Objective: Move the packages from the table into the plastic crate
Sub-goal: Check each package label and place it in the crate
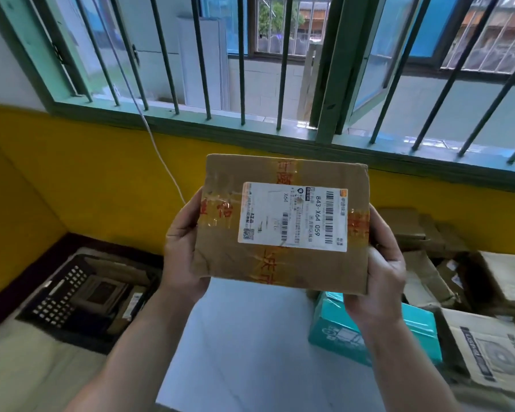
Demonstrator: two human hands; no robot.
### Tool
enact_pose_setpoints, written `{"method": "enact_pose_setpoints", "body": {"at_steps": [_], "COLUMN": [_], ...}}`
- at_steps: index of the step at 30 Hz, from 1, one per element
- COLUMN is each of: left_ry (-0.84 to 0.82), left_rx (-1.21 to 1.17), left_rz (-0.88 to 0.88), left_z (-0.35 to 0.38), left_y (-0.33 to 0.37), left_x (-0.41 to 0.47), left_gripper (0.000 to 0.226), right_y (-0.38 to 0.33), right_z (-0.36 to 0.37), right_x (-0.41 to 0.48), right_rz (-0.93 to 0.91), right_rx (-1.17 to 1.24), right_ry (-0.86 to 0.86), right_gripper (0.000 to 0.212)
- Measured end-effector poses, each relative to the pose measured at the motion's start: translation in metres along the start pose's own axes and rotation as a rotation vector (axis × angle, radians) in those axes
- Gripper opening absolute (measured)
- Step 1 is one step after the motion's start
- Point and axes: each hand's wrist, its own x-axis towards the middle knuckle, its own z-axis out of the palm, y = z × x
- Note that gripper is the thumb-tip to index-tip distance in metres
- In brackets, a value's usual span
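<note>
I hold the cardboard package (286,263) above the table (250,352), left hand (185,251) and right hand (384,275) clamped on opposite edges, its label (292,217) facing me, probably to check it before lowering it into the plastic crate (57,295) at my left.

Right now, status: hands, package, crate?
Left hand and right hand hold cardboard package, raised over table. Plastic crate lower left, partly loaded. Nothing between.
</note>
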Motion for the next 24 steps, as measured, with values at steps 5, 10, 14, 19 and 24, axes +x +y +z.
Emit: {"method": "enact_pose_setpoints", "body": {"at_steps": [5, 10, 14, 19, 24], "left_ry": [0.235, 0.532, 0.649, 0.584, 0.476], "left_rx": [0.147, 0.227, 0.211, 0.209, 0.26], "left_rz": [0.002, -0.042, -0.081, -0.195, -0.21], "left_z": [-0.037, -0.109, -0.183, -0.286, -0.393], "left_y": [0.011, 0.034, 0.064, 0.122, 0.178], "left_x": [-0.018, -0.046, -0.061, -0.068, -0.068], "left_gripper": [0.029, 0.018, 0.022, 0.042, 0.048], "right_y": [0.039, 0.098, 0.157, 0.245, 0.333], "right_z": [0.007, 0.051, 0.11, 0.202, 0.29], "right_x": [-0.004, -0.014, -0.024, -0.043, -0.07], "right_rz": [0.141, 0.275, 0.358, 0.441, 0.533], "right_rx": [-0.003, -0.042, -0.074, -0.095, -0.172], "right_ry": [-0.011, -0.125, -0.183, -0.242, -0.286], "right_gripper": [0.04, 0.054, 0.056, 0.05, 0.042]}}
